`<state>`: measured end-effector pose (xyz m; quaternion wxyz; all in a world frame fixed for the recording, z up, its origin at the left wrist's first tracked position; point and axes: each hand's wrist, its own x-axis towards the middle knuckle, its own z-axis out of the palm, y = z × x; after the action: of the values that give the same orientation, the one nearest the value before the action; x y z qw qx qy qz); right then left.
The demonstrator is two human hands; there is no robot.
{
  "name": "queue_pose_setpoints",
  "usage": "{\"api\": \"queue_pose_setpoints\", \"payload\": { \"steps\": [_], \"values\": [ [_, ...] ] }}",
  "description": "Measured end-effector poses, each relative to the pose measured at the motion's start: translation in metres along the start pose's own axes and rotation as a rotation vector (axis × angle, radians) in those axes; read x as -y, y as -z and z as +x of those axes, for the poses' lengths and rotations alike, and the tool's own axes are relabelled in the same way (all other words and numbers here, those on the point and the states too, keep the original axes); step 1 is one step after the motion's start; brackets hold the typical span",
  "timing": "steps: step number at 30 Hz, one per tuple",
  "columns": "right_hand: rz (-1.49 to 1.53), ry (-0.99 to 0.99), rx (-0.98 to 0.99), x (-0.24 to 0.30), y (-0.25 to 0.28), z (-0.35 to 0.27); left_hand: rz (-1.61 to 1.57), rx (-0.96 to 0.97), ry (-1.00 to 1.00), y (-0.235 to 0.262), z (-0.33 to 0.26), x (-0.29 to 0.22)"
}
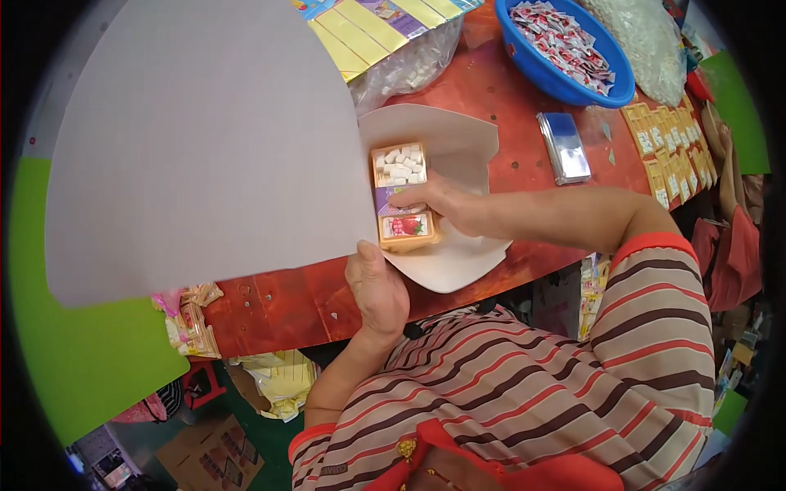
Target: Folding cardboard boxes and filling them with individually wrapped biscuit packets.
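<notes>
My left hand [378, 288] grips the lower edge of a big grey cardboard sheet [205, 139] and holds it up over the red table [508, 90]. An orange tray [399, 196] lies on a second grey cardboard piece [458, 139]. The tray's far compartment holds several small white pieces, and its near part holds a packet with a red strawberry picture. My right hand [438, 204] rests on the tray's middle, fingers pressing on the packet.
A blue bowl [544, 69] of red-and-white wrapped sweets stands at the back. A silver foil stack [563, 146] lies to its near side, rows of yellow packets [671, 147] at the right. A clear bag of white pieces [409, 61] sits behind the tray.
</notes>
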<state>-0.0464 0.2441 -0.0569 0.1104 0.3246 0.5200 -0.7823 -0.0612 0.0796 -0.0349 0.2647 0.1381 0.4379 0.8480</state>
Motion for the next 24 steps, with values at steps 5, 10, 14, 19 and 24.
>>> {"api": "queue_pose_setpoints", "payload": {
  "steps": [5, 10, 14, 19, 24],
  "values": [
    [-0.434, -0.099, 0.182, 0.027, 0.022, -0.016, 0.021, -0.047, -0.042, 0.003, -0.002, -0.005],
    [-0.567, -0.232, 0.3, 0.021, 0.053, -0.012, -0.059, -0.007, -0.008, -0.008, 0.0, 0.013],
    [-0.953, -0.128, 0.177, 0.025, 0.019, 0.002, 0.105, -0.019, -0.047, 0.008, -0.002, 0.008],
    [-1.645, 0.477, 0.082, 0.005, 0.075, 0.033, 0.391, 0.153, 0.154, 0.01, 0.005, 0.014],
    [-1.271, -0.131, -0.048, 0.04, 0.033, 0.0, 0.68, 0.08, -0.317, 0.031, -0.008, 0.002]
  ]
}}
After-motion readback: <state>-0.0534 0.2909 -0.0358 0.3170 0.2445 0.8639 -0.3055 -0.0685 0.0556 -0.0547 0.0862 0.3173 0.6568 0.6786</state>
